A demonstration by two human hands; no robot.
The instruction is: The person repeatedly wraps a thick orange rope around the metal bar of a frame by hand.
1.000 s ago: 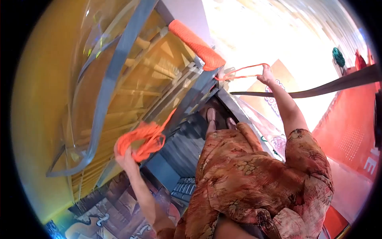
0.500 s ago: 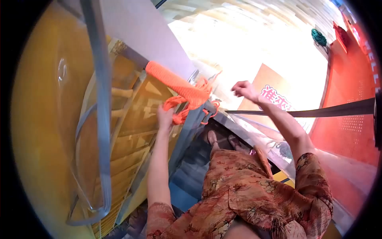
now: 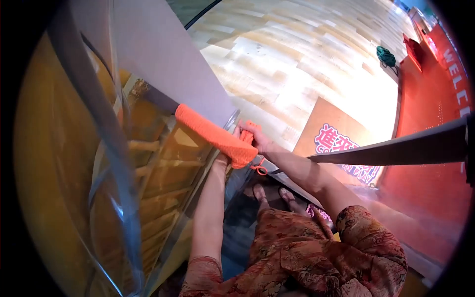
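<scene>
An orange cord wrap (image 3: 213, 136) covers a bar along the top of the wooden slatted frame (image 3: 163, 163). My right hand (image 3: 261, 142) is closed round a bundle of orange cord (image 3: 251, 129) at the near end of the wrap. My left hand (image 3: 222, 159) reaches under and behind the wrap. Most of its fingers are hidden there, so its grip does not show. A small loop of orange cord (image 3: 259, 169) dangles below my right hand.
Clear plastic sheeting and a grey strap (image 3: 106, 133) hang on the left. A pale panel (image 3: 168, 54) stands beyond the frame. A dark strap (image 3: 396, 151) crosses from the right. A printed mat (image 3: 316, 121), a red mat (image 3: 425, 104) and a green bundle (image 3: 386, 56) lie on the floor.
My right hand has come in from the right and closed on the cord bundle. My left hand has moved from the loose cord loops to behind the wrap. The loops are gathered.
</scene>
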